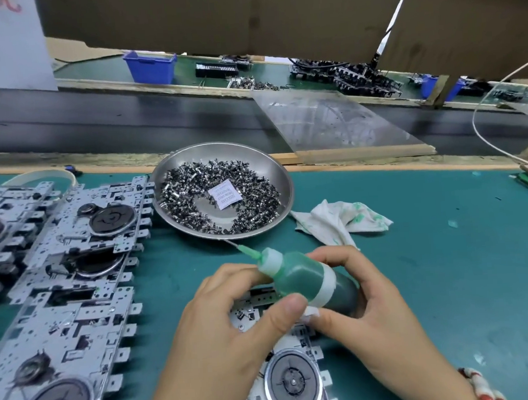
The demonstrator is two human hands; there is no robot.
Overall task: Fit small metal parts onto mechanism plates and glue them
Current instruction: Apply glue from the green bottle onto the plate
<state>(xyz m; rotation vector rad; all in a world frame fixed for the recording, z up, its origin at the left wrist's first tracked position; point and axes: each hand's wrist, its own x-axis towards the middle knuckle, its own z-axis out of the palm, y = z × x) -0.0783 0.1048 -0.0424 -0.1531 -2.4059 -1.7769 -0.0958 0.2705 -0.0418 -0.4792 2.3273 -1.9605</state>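
Note:
A green glue bottle with a needle tip lies tilted, its tip pointing up-left toward the steel dish. My right hand grips the bottle's body. My left hand curls its thumb and fingers round the bottle near its neck. Under both hands lies a mechanism plate with a round wheel, partly hidden by them. The dish holds several small dark metal parts and a white desiccant sachet.
Stacked mechanism plates cover the left of the green mat. A stained white rag lies right of the dish. Behind run a black conveyor belt, a clear plastic sheet and a thin white cable.

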